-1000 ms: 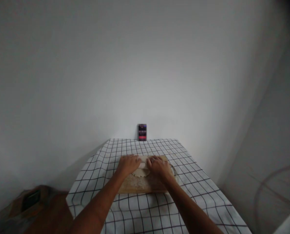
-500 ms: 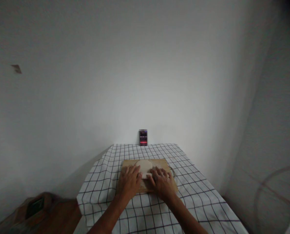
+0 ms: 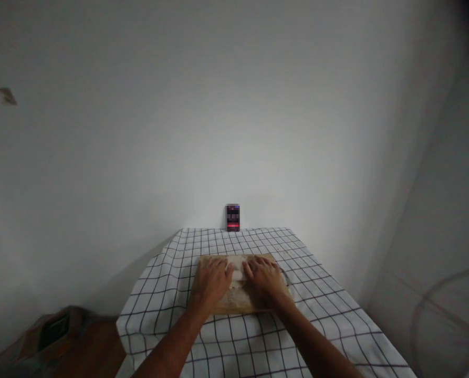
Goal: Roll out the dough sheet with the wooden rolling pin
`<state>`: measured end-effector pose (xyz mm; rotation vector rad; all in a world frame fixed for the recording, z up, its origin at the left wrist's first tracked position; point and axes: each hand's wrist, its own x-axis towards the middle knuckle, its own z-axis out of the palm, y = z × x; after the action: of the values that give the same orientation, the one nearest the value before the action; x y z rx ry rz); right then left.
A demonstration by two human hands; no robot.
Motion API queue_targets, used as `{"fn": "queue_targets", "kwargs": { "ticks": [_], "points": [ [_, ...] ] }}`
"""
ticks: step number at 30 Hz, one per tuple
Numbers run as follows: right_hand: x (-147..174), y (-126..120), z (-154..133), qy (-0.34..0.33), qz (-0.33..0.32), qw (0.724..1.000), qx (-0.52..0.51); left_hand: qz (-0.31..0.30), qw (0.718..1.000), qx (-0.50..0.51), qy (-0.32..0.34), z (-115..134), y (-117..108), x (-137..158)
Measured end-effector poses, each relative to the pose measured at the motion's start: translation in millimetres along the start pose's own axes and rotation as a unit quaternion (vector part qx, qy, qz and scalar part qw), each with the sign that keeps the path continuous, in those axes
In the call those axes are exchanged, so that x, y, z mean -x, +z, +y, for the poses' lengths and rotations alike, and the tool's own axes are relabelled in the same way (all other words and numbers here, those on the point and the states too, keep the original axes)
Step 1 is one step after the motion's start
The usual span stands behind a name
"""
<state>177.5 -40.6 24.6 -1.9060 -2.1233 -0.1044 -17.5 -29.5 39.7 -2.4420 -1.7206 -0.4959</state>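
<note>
Dough (image 3: 237, 274) lay pale and flat on the board (image 3: 234, 303), showing only in the gap between the two hands; whether a roller lay under the palms could not be told. The left hand (image 3: 211, 280) pressed down on the dough's left part, fingers spread and flat, pointing away from the person. The right hand (image 3: 266, 279) did the same on the right part, palm down, fingers stretched forward. Neither hand was closed around anything; both lay open, side by side, with a narrow strip of dough between them.

The board was wooden, dusted pale near its front edge, and sat in the middle of the tabletop (image 3: 324, 315), which was covered by a white cloth (image 3: 171, 294) with a dark grid. At the far edge of the tabletop, against the wall (image 3: 234, 105), a small dark box (image 3: 232, 217) stood upright, well apart from the board. A brown thing (image 3: 56, 336) sat low to the left, too dim to make out.
</note>
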Motion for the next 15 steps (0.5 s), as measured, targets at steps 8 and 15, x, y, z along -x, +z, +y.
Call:
{"fn": "queue_targets", "kwargs": {
  "ticks": [8, 15],
  "points": [
    [-59, 11, 16, 0.012, -0.040, 0.999, 0.014, -0.057, 0.995, -0.057, 0.050, -19, 15, -50],
    [-101, 17, 18, 0.088, -0.039, 0.994, -0.048, -0.111, 0.993, -0.044, -0.012, -22, 18, -104]
  ]
}}
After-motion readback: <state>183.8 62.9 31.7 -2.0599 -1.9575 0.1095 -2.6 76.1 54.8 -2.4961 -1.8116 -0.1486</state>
